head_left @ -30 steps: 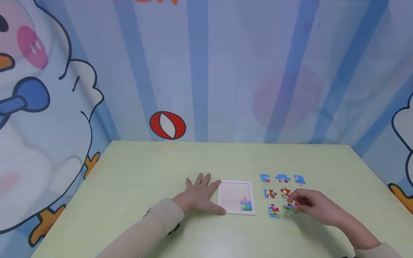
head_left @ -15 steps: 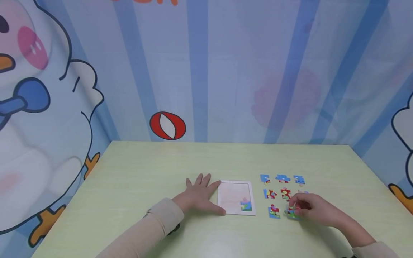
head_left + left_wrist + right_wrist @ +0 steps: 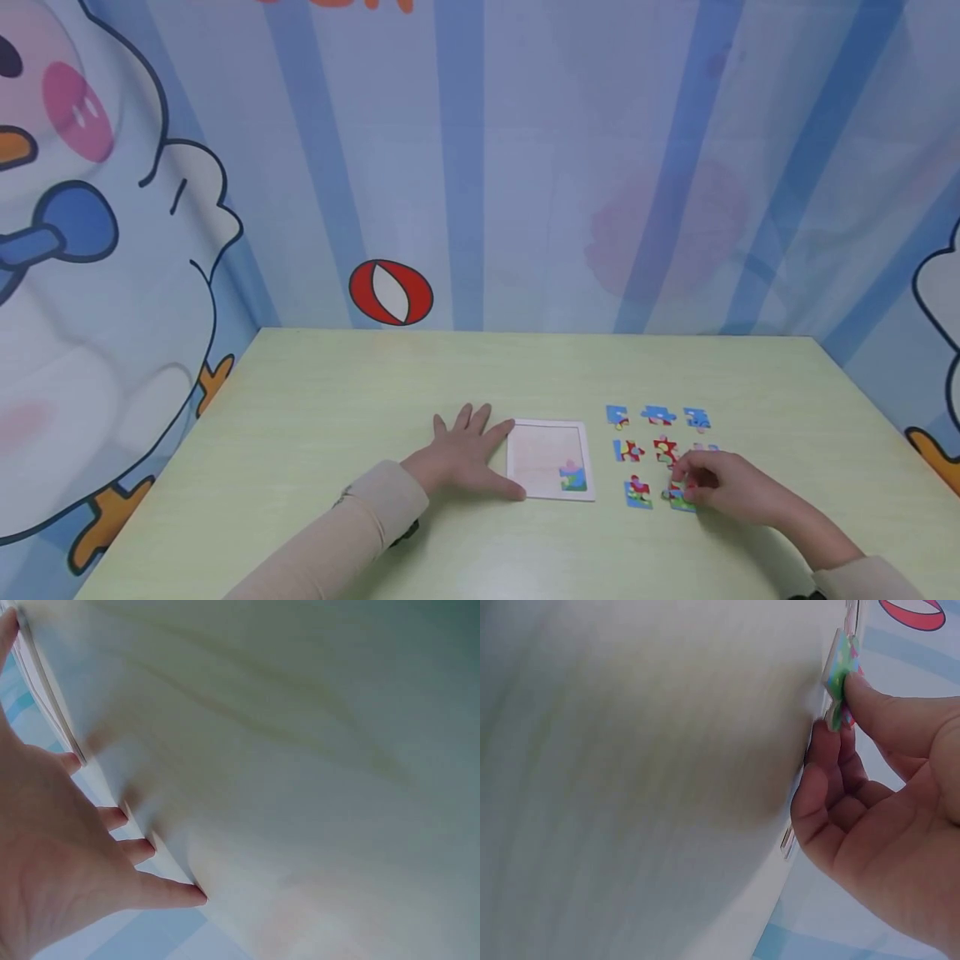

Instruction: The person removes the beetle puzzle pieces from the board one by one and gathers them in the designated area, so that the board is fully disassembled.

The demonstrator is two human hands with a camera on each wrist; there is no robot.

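Note:
A square white puzzle tray (image 3: pixel 512 458) lies on the table, with one blue, green and pink piece (image 3: pixel 572 478) in its lower right corner. My left hand (image 3: pixel 459 457) rests with spread fingers at the tray's left side, index finger and thumb touching its edge. To the right of the tray, my right hand (image 3: pixel 738 487) pinches a green jigsaw piece (image 3: pixel 681 498) between thumb and fingers. In the right wrist view the thumb presses on this piece (image 3: pixel 841 666), which stands tilted at the table surface. Part of it is hidden by the fingers.
Several loose jigsaw pieces lie in rows right of the tray, among them a blue piece (image 3: pixel 658 414), a red piece (image 3: pixel 665 450) and a red-green piece (image 3: pixel 638 492). The right hand partly covers one piece (image 3: pixel 707 448). A printed curtain (image 3: pixel 525 167) hangs behind the pale table (image 3: pixel 375 375).
My right hand has moved slightly toward the table's near edge with the green jigsaw piece, uncovering part of the piece behind it. The left hand and the tray have stayed still.

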